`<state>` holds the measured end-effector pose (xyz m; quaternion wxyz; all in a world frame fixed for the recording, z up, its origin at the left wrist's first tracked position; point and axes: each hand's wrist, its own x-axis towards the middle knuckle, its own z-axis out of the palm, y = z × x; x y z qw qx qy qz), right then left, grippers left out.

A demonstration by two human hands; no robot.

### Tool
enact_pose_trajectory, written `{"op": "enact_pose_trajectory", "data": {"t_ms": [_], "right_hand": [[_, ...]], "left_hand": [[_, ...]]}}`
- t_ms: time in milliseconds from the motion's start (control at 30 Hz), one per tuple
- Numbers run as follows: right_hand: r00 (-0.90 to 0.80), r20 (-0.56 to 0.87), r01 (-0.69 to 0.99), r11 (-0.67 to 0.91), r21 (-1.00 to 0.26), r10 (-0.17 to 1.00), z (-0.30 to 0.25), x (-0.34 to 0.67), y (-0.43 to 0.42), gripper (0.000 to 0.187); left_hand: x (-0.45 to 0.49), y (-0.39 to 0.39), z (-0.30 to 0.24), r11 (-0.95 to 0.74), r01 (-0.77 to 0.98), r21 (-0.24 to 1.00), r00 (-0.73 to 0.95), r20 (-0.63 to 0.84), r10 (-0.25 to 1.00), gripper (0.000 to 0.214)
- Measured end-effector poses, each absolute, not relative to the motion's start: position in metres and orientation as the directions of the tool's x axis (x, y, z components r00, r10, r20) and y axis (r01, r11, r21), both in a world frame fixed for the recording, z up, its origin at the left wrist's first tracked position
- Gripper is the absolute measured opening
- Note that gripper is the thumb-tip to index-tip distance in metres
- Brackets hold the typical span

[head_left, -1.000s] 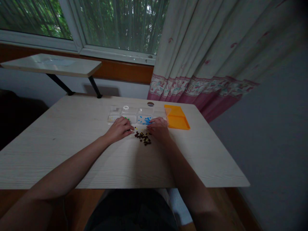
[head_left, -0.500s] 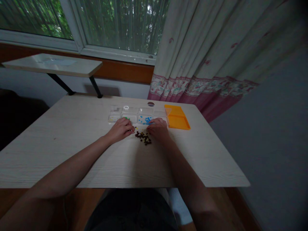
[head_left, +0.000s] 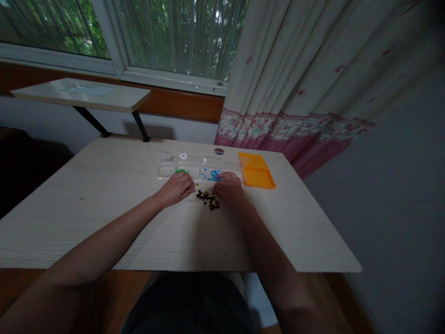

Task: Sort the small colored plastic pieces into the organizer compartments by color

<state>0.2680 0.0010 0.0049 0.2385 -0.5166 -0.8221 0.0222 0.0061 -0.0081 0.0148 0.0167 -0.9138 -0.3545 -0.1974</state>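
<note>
A loose pile of small dark brown and pale yellow pieces [head_left: 208, 199] lies on the table between my hands. Left of it, my left hand [head_left: 176, 189] rests with its fingers curled together; whatever they may pinch is too small to name. My right hand [head_left: 229, 186] is at the pile's upper right edge, its fingers bent inward and their tips partly hidden. Behind both hands stands a clear compartment box [head_left: 194, 170]. Small blue pieces [head_left: 212, 174] lie in one compartment near my right fingers, and green pieces [head_left: 182, 171] in another, just beyond my left hand.
An orange tray-like lid [head_left: 259, 177] lies right of the clear box. A dark round spot [head_left: 219, 151] is behind the box. At the back left, a raised shelf [head_left: 104, 99] stands on black legs. A curtain [head_left: 278, 93] hangs along the far table edge.
The view has shifted slightly. My left fingers have drawn closer together, and more of the green pieces shows beyond them. My right hand stays almost in place beside the pile.
</note>
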Motion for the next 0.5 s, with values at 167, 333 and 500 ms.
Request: {"op": "enact_pose_trajectory", "data": {"t_ms": [167,333,500], "right_hand": [[-0.362,0.363,0.807,0.484,-0.338,0.858,-0.001,0.271,0.005,0.003],[-0.369,0.392,0.782,0.51,-0.358,0.843,-0.007,0.272,0.009,0.005],[-0.348,0.453,0.78,0.522,-0.346,0.821,-0.012,0.273,0.012,0.006]], "left_hand": [[0.006,-0.006,0.013,-0.747,0.659,0.093,0.673,0.371,0.64,0.028],[0.006,-0.006,0.011,-0.747,0.657,0.105,0.667,0.38,0.64,0.03],[0.006,-0.008,0.013,-0.744,0.66,0.11,0.66,0.389,0.643,0.031]]}}
